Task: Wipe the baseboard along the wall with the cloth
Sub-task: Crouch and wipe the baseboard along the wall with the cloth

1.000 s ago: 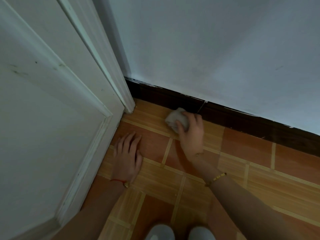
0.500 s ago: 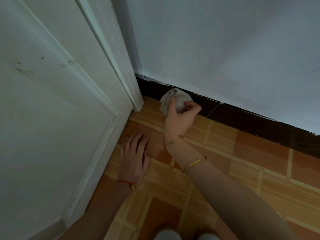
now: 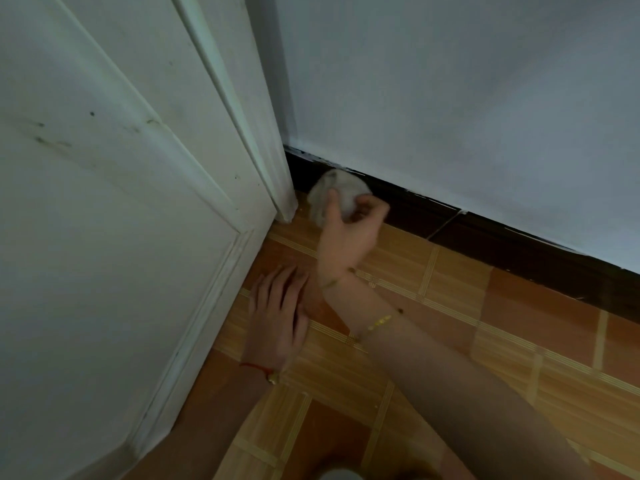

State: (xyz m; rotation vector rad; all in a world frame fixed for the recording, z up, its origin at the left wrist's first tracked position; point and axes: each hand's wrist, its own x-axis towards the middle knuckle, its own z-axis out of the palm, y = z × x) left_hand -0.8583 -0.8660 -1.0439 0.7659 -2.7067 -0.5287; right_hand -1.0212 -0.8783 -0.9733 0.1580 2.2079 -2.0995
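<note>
A dark brown baseboard (image 3: 502,244) runs along the foot of the white wall, from the door frame down to the right. My right hand (image 3: 348,233) grips a bunched pale cloth (image 3: 341,194) and holds it against the baseboard's left end, close to the door frame. The cloth covers that stretch of the board. My left hand (image 3: 277,315) rests flat on the floor tiles below it, fingers straight and pointing toward the wall, partly under my right wrist.
A white panelled door (image 3: 104,254) stands open on the left, its frame (image 3: 256,133) meeting the baseboard in the corner. The floor (image 3: 467,341) is orange and tan tile. A pale shoe tip (image 3: 337,474) shows at the bottom edge.
My right hand has carried the cloth left along the baseboard, from near the board's joint into the corner by the door frame. My left hand has stayed flat on the floor.
</note>
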